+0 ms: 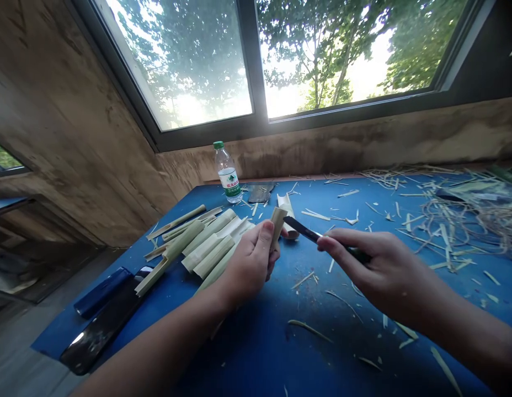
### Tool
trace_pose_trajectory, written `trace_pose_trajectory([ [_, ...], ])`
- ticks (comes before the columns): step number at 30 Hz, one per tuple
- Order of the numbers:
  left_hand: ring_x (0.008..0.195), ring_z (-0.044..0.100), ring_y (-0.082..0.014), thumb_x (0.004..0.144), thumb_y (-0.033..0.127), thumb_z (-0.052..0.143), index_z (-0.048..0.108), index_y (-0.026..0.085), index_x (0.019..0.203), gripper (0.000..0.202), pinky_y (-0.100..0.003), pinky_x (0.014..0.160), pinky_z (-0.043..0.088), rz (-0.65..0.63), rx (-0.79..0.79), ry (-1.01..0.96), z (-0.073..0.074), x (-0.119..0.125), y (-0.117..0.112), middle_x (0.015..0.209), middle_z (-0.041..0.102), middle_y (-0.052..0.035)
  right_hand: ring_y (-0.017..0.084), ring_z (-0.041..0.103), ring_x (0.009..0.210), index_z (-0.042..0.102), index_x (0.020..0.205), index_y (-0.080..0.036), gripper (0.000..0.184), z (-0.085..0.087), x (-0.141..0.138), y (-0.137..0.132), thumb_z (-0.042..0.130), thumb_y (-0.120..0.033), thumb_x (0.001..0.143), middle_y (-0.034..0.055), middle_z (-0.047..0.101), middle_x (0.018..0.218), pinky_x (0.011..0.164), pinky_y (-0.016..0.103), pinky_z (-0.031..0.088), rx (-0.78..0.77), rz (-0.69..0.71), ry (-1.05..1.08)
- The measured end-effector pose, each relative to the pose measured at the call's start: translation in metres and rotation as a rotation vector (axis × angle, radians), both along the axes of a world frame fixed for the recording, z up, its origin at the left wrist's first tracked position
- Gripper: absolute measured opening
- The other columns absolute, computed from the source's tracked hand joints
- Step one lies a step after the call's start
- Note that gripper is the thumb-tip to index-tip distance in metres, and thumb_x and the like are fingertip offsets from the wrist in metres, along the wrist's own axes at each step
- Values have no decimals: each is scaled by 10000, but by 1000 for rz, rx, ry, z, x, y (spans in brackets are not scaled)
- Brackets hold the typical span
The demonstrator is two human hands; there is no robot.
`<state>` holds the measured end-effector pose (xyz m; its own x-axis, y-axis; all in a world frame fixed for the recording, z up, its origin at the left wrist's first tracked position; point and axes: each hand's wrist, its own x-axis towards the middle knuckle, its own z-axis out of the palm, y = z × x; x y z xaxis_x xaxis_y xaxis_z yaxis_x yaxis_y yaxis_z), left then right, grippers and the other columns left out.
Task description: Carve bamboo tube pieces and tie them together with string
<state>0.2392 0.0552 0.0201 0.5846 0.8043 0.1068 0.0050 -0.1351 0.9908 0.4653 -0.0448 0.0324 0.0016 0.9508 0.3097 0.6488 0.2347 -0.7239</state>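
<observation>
My left hand is closed around a short split piece of bamboo, its upper end sticking out above the thumb. In my right hand is a knife with a dark narrow blade; its handle is mostly covered by my fingers. The blade tip points left and lies at the bamboo's upper right edge. Just behind the blade, a pale curved bamboo half rests on the table. To the left of my left hand lies a pile of split bamboo pieces, partly covered by that hand.
Bamboo shavings and slivers lie scattered over the blue table. A plastic water bottle with a green cap stands near the wall. A long glossy black object and a blue one lie at the left edge. Tangled fibres heap up at right.
</observation>
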Motion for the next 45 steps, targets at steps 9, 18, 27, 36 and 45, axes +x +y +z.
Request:
trace_pose_trajectory([
  [9,394,327,-69,1118,693,430,608,225,1130,501,-170,352,352,-86,-185,-42,7,-1,2,654,457,85,311,808,865,889,1146,-337,349,0,9,-2,676,-602,1067,52,861,1082,695,450,557,306,-209,-289],
  [18,373,360,-89,1104,698,421,581,213,992,523,-191,354,388,-100,-241,-79,11,-2,4,569,455,83,303,819,888,864,1107,-310,315,-1,13,0,687,-569,1074,57,864,1053,660,429,568,311,-211,-176],
  [27,369,376,-82,1111,709,397,593,202,977,560,-182,358,354,-123,-216,-49,10,-3,1,575,482,70,300,831,953,862,1097,-325,222,0,9,-3,715,-491,1077,41,866,1127,702,414,599,360,-106,-155],
  [36,407,384,-80,1133,672,401,526,213,952,509,-199,387,317,-81,-104,-65,5,-1,2,619,477,73,310,807,859,873,1013,-301,315,1,7,-3,699,-558,1066,53,860,1010,665,425,554,301,-115,-185],
  [45,473,413,-82,1152,659,385,536,213,977,502,-210,433,351,-54,42,-34,2,-4,1,683,495,62,242,716,729,876,972,-266,390,6,5,-7,704,-608,1041,66,793,858,590,350,460,200,-108,-147],
])
